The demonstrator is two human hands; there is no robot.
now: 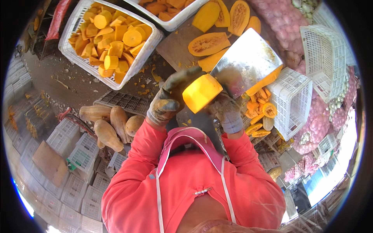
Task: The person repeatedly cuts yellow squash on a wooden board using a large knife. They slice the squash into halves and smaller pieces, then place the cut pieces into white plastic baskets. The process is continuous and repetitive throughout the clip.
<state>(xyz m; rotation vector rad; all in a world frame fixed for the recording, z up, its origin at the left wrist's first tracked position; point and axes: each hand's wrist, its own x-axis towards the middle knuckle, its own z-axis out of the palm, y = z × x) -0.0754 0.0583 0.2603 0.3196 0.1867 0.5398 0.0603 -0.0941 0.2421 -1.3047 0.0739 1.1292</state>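
Note:
A bright orange pumpkin chunk (202, 93) with peeled, faceted sides is between my hands, over the work area. My left hand (167, 99), in a stained work glove, has its fingers curved along the chunk's far upper side, with the thumb at the left. My gloved right hand (228, 112) is at the lower end of a broad cleaver (247, 61); the chunk partly hides its grip and the handle. The shiny, wide blade points up and right. Beneath the blade's right edge shows an orange pumpkin piece (265, 81). Halved pumpkins (209, 43) with seeds lie beyond on a board (174, 49).
A white crate (125, 84) of cut pumpkin stands at upper left, another (169, 26) at the top. Whole pumpkins (107, 135) lie left, near a dark crate (125, 100). Right are pumpkin trimmings (256, 104), a tipped white crate (288, 102) and pink net sacks (279, 23).

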